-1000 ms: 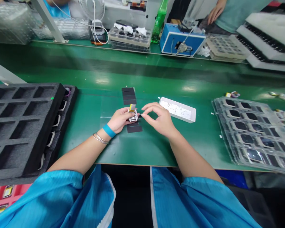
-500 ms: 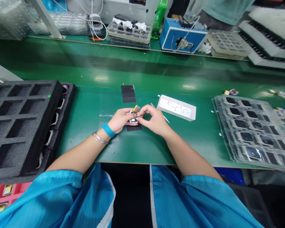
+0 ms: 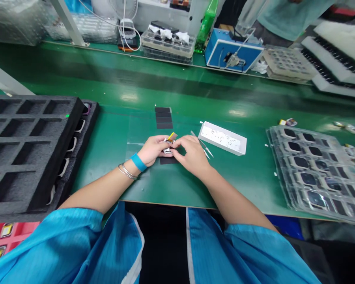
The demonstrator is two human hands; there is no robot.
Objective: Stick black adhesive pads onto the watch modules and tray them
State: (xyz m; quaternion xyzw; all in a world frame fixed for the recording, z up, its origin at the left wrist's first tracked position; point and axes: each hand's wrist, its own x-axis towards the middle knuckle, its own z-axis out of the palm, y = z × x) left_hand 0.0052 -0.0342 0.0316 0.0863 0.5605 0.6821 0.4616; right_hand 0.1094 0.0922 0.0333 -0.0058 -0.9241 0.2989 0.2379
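Note:
A small opened smartwatch case (image 3: 167, 150), silvery with electronic parts inside, sits in my left hand (image 3: 150, 150), whose fingers and thumb grip its left side. A yellow-and-brown flap (image 3: 172, 137) stands tilted up from its far edge. My right hand (image 3: 193, 153) is closed at the case's right side, thumb and forefinger on it; any tiny part between these fingertips is hidden. Tweezers (image 3: 207, 149) lie on the table just beyond my right hand. Under the case a black sheet (image 3: 168, 161) shows in part, and another black sheet (image 3: 163, 119) lies farther back.
A white box (image 3: 243, 150) with tiny dark pieces lies right of my hands. Clear trays (image 3: 276, 157) of watch parts are stacked at the right, black foam trays (image 3: 41, 144) at the left. Along the back shelf stand a blue box (image 3: 233, 51) and a green bottle (image 3: 205, 27).
The view has shifted slightly. My right fingertips have moved in closer against the watch case, and more of the tweezers shows. My left hand keeps its grip.

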